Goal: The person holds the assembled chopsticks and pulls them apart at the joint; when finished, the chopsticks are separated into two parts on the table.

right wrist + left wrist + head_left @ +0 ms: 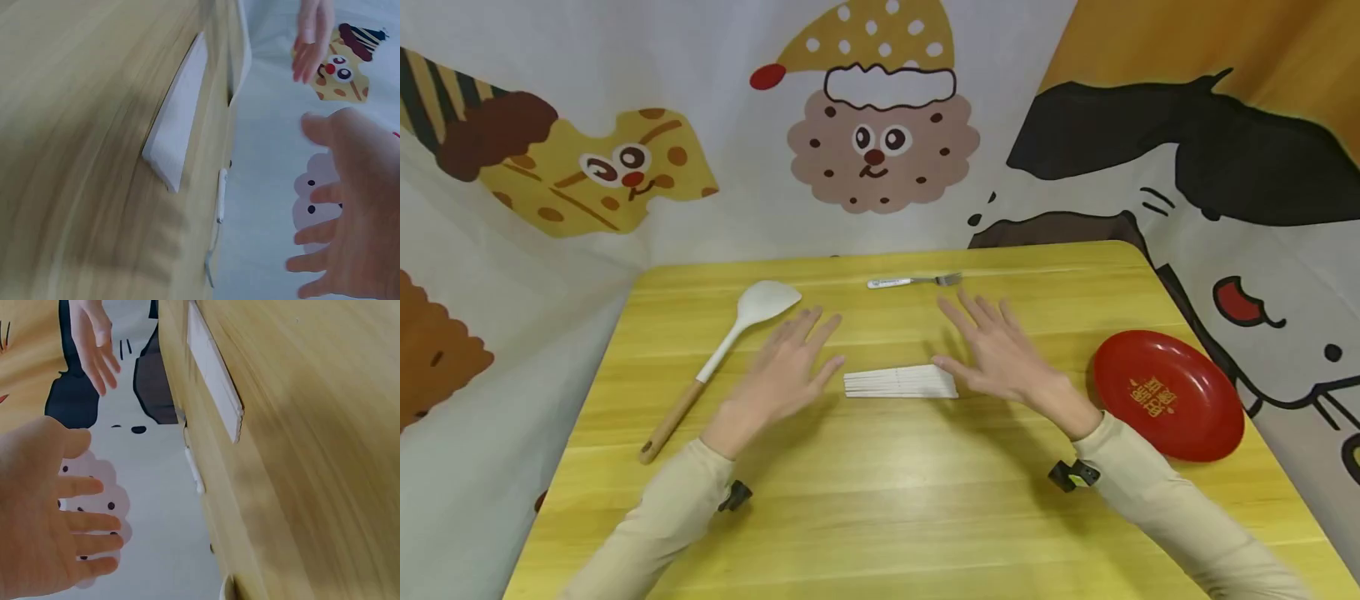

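Note:
A flat white bundle (901, 382) with lengthwise lines, like pleated paper or thin slats, lies mid-table between the hands; its exact kind is unclear. To its left, the left hand (790, 367) hovers above the wood with fingers spread, holding nothing. On the other side the right hand (1000, 354) is also raised, fingers apart, its thumb overlapping the bundle's right end in the head view. Both wrist views show space between the hands and the bundle (215, 378). Beyond them lies a fork (913, 282) with a white handle, seen also as a fork (221, 197) in the right wrist view.
A white spatula-like turner (763, 302) with a wooden handle lies at the left. On the right sits a red oval plate (1195, 400) with gold characters. A printed cloth (737, 225) hangs behind the wooden table (887, 500).

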{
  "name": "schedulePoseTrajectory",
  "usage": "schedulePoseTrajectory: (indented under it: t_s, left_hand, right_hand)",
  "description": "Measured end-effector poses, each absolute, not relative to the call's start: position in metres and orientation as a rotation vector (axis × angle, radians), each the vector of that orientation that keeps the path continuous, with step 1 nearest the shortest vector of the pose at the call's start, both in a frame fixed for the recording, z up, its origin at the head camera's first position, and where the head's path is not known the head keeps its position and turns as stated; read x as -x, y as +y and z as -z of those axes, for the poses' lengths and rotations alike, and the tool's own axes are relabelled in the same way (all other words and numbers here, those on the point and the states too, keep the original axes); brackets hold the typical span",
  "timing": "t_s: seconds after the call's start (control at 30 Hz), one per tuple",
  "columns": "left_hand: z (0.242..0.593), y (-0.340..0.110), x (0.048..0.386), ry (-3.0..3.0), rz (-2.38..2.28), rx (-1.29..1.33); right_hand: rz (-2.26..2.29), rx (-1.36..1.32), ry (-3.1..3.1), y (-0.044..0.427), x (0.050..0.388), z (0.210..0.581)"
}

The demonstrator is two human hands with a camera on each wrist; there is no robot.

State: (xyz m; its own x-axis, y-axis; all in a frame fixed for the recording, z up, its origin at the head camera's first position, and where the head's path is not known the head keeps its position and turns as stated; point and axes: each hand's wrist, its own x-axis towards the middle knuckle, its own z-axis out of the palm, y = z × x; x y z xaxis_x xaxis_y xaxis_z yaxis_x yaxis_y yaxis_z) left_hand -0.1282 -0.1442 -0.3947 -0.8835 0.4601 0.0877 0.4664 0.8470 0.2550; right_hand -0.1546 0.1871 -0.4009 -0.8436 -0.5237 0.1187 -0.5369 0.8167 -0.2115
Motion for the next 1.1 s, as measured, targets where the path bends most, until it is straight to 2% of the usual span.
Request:
schedulePoseTrajectory:
  t_s: [0.5,0.83,1.1]
  left_hand:
    - [0.436,-0.109,0.17,-3.06,1.059,0.818]
    - [0.46,-0.088,0.179,-3.121,1.049,0.886]
    - [0.47,-0.084,0.185,-3.154,0.992,0.919]
  right_hand:
    - [-0.902,-0.895,-3.017,0.165,0.171,0.437]
    - [-0.912,-1.072,-2.898,0.15,0.183,0.468]
    - [-0.857,-1.09,-2.882,0.145,0.184,0.472]
